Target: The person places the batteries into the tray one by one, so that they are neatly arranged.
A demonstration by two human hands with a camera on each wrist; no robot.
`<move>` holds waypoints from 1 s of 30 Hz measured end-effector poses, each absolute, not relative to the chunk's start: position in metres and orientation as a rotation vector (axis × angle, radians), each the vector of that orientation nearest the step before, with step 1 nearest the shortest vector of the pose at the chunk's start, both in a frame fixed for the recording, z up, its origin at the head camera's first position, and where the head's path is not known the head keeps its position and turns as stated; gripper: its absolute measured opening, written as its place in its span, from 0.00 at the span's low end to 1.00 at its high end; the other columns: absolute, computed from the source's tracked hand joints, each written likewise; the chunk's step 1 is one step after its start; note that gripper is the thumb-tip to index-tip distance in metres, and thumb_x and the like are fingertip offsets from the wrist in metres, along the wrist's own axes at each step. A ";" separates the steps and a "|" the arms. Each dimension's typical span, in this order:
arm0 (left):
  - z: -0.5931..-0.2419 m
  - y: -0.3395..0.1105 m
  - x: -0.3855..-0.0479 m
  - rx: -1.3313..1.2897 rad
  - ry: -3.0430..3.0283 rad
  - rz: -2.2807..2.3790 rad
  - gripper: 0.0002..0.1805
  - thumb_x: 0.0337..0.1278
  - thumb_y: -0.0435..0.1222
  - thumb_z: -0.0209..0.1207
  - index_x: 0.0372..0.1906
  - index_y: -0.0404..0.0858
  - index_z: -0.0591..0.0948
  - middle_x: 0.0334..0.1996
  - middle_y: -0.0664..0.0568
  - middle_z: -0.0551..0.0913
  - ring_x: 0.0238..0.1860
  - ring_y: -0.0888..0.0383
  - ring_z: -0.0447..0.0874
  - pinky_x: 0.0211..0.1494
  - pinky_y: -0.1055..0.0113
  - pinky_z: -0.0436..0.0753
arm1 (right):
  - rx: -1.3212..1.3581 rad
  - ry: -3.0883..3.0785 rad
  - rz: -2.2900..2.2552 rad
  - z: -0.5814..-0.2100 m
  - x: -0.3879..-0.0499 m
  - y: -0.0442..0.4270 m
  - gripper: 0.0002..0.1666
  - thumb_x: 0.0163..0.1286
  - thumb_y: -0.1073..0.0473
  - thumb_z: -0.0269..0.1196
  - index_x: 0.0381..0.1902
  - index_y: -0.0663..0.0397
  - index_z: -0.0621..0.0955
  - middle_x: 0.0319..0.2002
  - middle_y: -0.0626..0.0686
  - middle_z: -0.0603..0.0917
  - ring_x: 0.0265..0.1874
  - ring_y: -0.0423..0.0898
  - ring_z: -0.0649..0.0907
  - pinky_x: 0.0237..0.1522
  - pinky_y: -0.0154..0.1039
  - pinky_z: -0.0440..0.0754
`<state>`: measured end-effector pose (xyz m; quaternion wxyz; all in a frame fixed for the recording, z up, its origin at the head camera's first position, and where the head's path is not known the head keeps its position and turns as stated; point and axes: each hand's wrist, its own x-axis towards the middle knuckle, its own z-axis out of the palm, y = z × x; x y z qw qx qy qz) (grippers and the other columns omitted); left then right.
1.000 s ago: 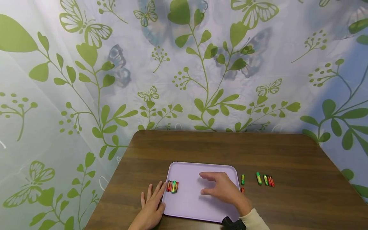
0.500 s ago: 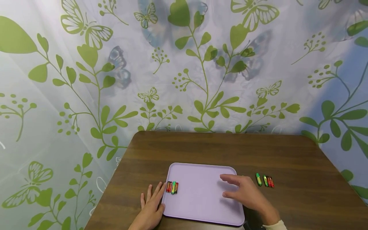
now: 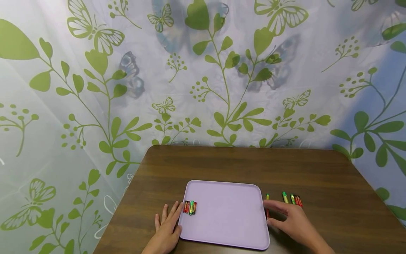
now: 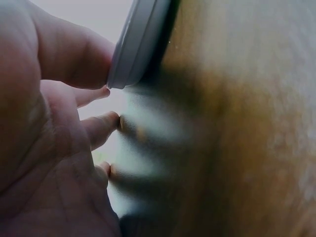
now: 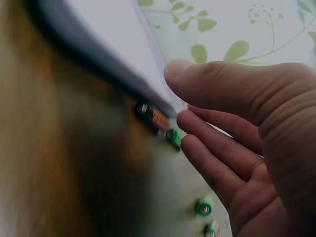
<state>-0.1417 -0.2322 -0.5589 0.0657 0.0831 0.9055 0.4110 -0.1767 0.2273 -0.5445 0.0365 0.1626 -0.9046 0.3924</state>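
Observation:
A lilac tray (image 3: pixel 226 215) lies on the brown table with several small red and green batteries (image 3: pixel 190 207) side by side near its left edge. My left hand (image 3: pixel 165 229) rests at that edge, fingers spread, its thumb touching the rim. My right hand (image 3: pixel 295 220) is just beyond the tray's right edge, thumb and fingers apart, holding nothing. Close to its fingertips are a red battery (image 3: pixel 268 213), partly covered by the hand, and a green battery (image 3: pixel 268 197). In the right wrist view, a dark-ended red battery (image 5: pixel 152 116) and a green one (image 5: pixel 173 138) lie along the tray side.
Farther right, a larger green battery (image 3: pixel 285 197) lies apart from a short row of green and red batteries (image 3: pixel 297 200), both partly behind the right hand. A curtain (image 3: pixel 203 70) with leaves and butterflies hangs behind the table (image 3: pixel 241 162).
My right hand has moved from above the tray to the right, down beside the batteries at the tray's right edge. The left hand stays put.

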 end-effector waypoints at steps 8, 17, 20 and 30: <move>-0.560 -0.232 -0.142 0.247 2.751 1.232 0.42 0.69 0.26 0.58 0.87 0.43 0.64 0.88 0.35 0.56 0.87 0.24 0.28 0.77 0.22 0.19 | 0.477 -2.711 1.105 -0.557 -0.172 0.236 0.33 0.54 0.53 0.87 0.58 0.48 0.91 0.53 0.46 0.95 0.50 0.36 0.92 0.52 0.26 0.86; -0.562 -0.232 -0.141 0.248 2.741 1.240 0.42 0.69 0.25 0.58 0.87 0.42 0.64 0.88 0.35 0.56 0.87 0.24 0.27 0.77 0.23 0.18 | 0.423 -2.751 1.019 -0.564 -0.175 0.230 0.32 0.53 0.59 0.87 0.58 0.43 0.92 0.50 0.40 0.95 0.49 0.35 0.91 0.52 0.35 0.90; -0.562 -0.231 -0.140 0.248 2.734 1.230 0.42 0.70 0.26 0.57 0.87 0.42 0.63 0.88 0.35 0.55 0.88 0.25 0.27 0.77 0.23 0.18 | 0.443 -2.727 0.995 -0.565 -0.176 0.228 0.31 0.53 0.60 0.87 0.56 0.42 0.92 0.49 0.40 0.95 0.47 0.35 0.91 0.50 0.33 0.89; -0.559 -0.232 -0.140 0.250 2.712 1.233 0.41 0.72 0.27 0.56 0.88 0.42 0.62 0.89 0.36 0.54 0.88 0.26 0.25 0.76 0.23 0.17 | 0.450 -2.673 0.990 -0.562 -0.174 0.225 0.30 0.53 0.62 0.87 0.54 0.41 0.93 0.46 0.40 0.95 0.43 0.34 0.91 0.47 0.27 0.86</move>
